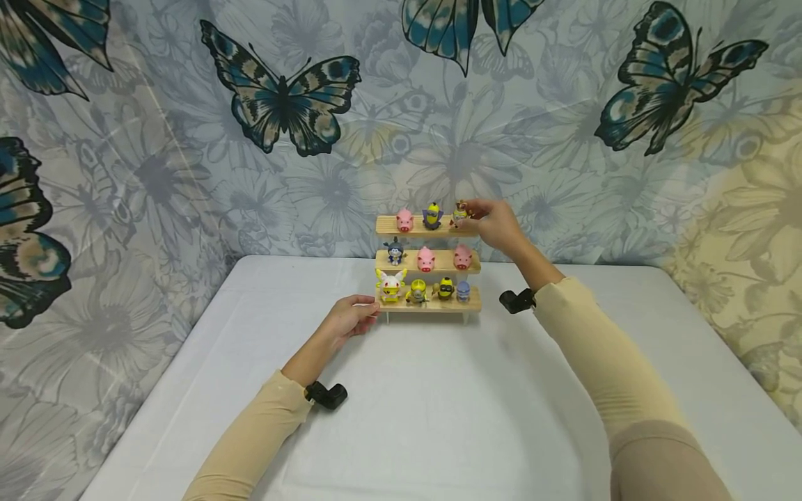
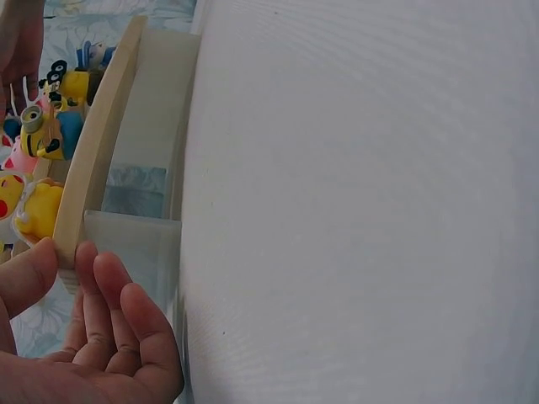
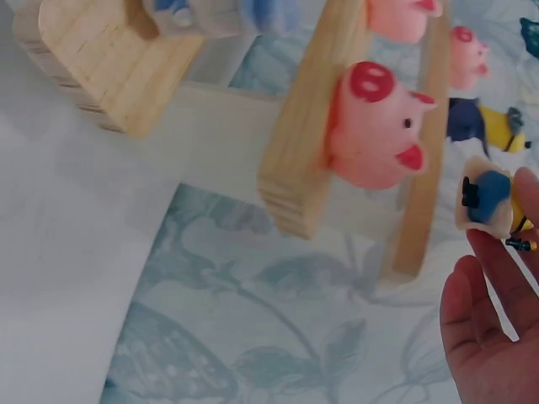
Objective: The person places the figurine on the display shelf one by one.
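A three-tier wooden display shelf (image 1: pixel 432 309) with clear supports stands on the table, small toy figures on every tier. My left hand (image 1: pixel 347 321) pinches the left end of the lowest board (image 2: pixel 99 139), thumb above and fingers below, beside a yellow figure with a white hood (image 1: pixel 391 287). At the right end of the top tier, my right hand (image 1: pixel 498 226) holds a yellow and blue minion figurine (image 3: pixel 490 198) between its fingers. Left of it stand a purple-winged yellow figure (image 1: pixel 432 216) and a pink pig figure (image 1: pixel 404 220).
On the middle tier sit a dark blue figure (image 1: pixel 395 252) and two pink pigs (image 1: pixel 426 259). Two yellow figures (image 1: pixel 417 291) and a small bluish figure (image 1: pixel 463 291) share the lowest tier. A butterfly-print cloth (image 1: pixel 351 188) hangs close behind the white table (image 1: pixel 426 417).
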A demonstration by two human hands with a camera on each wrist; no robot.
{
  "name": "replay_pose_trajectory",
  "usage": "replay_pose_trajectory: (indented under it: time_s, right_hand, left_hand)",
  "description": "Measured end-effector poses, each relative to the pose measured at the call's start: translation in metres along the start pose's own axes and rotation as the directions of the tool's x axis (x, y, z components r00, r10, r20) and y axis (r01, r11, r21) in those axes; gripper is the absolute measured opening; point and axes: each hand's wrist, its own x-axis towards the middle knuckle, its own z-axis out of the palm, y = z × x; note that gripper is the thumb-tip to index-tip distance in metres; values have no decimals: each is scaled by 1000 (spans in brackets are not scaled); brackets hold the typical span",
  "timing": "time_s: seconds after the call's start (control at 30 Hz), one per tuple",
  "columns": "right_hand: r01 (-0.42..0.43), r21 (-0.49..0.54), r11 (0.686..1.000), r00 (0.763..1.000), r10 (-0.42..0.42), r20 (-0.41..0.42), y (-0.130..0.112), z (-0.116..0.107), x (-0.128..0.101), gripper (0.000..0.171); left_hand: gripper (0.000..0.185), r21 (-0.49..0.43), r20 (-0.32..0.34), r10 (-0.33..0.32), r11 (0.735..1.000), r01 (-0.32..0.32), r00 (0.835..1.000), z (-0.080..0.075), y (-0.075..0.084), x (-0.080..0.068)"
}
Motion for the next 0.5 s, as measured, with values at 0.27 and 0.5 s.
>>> replay_pose_trajectory:
  time_s: [0.27, 0.5]
  right_hand:
    - [-34, -2, 999, 999, 34, -37, 11, 8, 9, 44]
    - [-67, 42, 997, 998, 67, -17, 12, 10, 13, 49]
  left_hand:
    - [38, -1, -2, -4, 1000, 4, 1000, 0, -1, 2]
    - [38, -6, 2, -2, 1000, 2, 1000, -1, 0, 0]
